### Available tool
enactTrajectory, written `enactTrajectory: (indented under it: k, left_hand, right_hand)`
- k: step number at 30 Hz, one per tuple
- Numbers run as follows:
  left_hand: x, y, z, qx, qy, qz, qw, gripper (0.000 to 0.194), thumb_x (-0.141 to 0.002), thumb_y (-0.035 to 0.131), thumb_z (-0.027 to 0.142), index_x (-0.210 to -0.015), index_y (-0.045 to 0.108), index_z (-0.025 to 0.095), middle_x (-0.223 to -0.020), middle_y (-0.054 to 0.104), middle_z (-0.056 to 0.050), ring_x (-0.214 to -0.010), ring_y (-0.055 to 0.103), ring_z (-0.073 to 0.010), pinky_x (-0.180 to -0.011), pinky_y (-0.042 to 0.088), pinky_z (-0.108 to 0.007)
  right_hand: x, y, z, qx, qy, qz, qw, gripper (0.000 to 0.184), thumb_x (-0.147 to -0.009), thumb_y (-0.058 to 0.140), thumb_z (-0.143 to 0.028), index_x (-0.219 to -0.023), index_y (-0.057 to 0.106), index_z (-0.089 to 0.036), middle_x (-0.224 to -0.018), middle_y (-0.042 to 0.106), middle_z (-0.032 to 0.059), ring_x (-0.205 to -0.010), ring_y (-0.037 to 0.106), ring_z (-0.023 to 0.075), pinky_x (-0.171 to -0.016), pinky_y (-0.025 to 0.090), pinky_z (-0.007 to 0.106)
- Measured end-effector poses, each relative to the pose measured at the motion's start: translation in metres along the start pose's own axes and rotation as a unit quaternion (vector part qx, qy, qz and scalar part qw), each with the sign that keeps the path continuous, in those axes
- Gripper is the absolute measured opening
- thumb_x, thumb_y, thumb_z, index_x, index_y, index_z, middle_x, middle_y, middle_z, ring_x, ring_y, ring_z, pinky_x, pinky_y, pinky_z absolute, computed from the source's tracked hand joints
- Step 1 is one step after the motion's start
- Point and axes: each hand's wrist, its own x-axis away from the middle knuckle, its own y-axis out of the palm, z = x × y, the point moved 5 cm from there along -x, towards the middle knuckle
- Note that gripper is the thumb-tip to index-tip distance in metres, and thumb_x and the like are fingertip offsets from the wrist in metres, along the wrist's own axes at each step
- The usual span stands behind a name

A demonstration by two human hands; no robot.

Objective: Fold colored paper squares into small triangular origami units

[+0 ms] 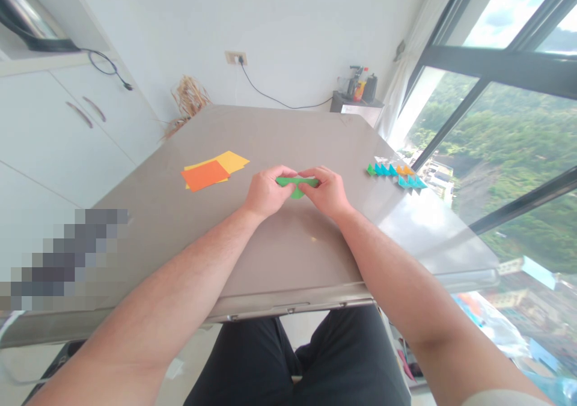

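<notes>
Two hands, one green paper [297, 182]. Left hand [269, 191]: fingers clamped on the paper's left end. Right hand [325, 192]: fingers clamped on its right end. Fingertips of the two hands close together at the middle; can't tell if they touch. Green paper is folded, one long band across the top, one rounded-looking part hanging below mid-band. It's held over the near-middle part of one grey-brown surface [288, 250].

Left on the surface: one loose pile, one orange sheet [205, 175] on top, at least two yellow sheets [231, 161] under and beside it, fanned out; exact yellow count can't be told.

Right on the surface, near the window [509, 112]: small folded pieces in two rows. Back row: one green piece [371, 170], about three blue pieces [385, 170], about two orange pieces [404, 170]. Front row: about three more blue, tight together, overlap blurs the count.

Beyond the surface: one wall socket [236, 57], one black cord [279, 102] running right, one small cabinet [360, 110] with several containers on top. Far left: two cupboard handles [86, 112], one shiny appliance [33, 12] above. Two dark-trousered legs [297, 358] at the near edge.
</notes>
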Motion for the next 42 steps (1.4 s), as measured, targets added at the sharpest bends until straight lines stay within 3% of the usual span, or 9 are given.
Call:
enactTrajectory:
  k: [7,21,28,34,42]
  left_hand:
    - [-0.001,0.0,-0.002,-0.01,-0.006,0.003,1.0,0.02,-0.073,0.069,0.022,-0.091,0.078,0.022,-0.08,0.076,0.0,-0.069,0.063,-0.0143,-0.072,0.051,-0.026]
    - [0.0,0.002,0.0,-0.016,0.006,-0.005,1.0,0.013,-0.073,0.068,0.022,-0.086,0.072,0.022,-0.085,0.075,0.001,-0.075,0.064,-0.0154,-0.078,0.051,-0.028]
    - [-0.003,0.007,-0.007,-0.011,-0.009,-0.059,0.998,0.012,-0.071,0.072,0.026,-0.08,0.066,0.021,-0.084,0.073,-0.002,-0.079,0.065,-0.0178,-0.076,0.052,-0.031]
    - [-0.001,0.016,-0.019,0.141,-0.106,-0.145,0.974,0.017,-0.07,0.072,0.02,-0.082,0.06,0.019,-0.088,0.068,-0.004,-0.073,0.069,-0.0171,-0.066,0.06,-0.033]
    - [-0.002,0.012,-0.014,0.104,-0.064,-0.121,0.985,0.015,-0.069,0.072,0.018,-0.081,0.063,0.018,-0.087,0.069,-0.005,-0.073,0.069,-0.0169,-0.059,0.061,-0.029]
  right_hand:
    - [-0.001,0.002,0.001,-0.007,-0.027,-0.001,1.0,0.012,-0.077,0.069,-0.019,-0.085,0.077,-0.023,-0.093,0.072,0.0028,-0.079,0.066,0.0161,-0.071,0.053,0.03]
    - [0.001,0.002,-0.001,0.002,-0.001,-0.026,1.0,0.008,-0.075,0.068,-0.02,-0.082,0.069,-0.023,-0.086,0.067,-0.0009,-0.074,0.062,0.0142,-0.072,0.05,0.029]
    - [0.001,0.005,0.005,0.041,0.055,-0.076,0.995,0.006,-0.074,0.068,-0.025,-0.079,0.065,-0.022,-0.079,0.068,-0.001,-0.073,0.06,0.0153,-0.067,0.046,0.029]
    - [-0.001,0.003,0.006,0.065,0.065,-0.093,0.991,0.007,-0.074,0.068,-0.028,-0.075,0.066,-0.021,-0.07,0.065,-0.0023,-0.065,0.053,0.0132,-0.062,0.04,0.027]
    - [0.0,0.006,0.004,0.023,0.049,-0.124,0.991,0.01,-0.071,0.067,-0.027,-0.079,0.064,-0.021,-0.075,0.065,-0.0031,-0.07,0.054,0.013,-0.065,0.042,0.026]
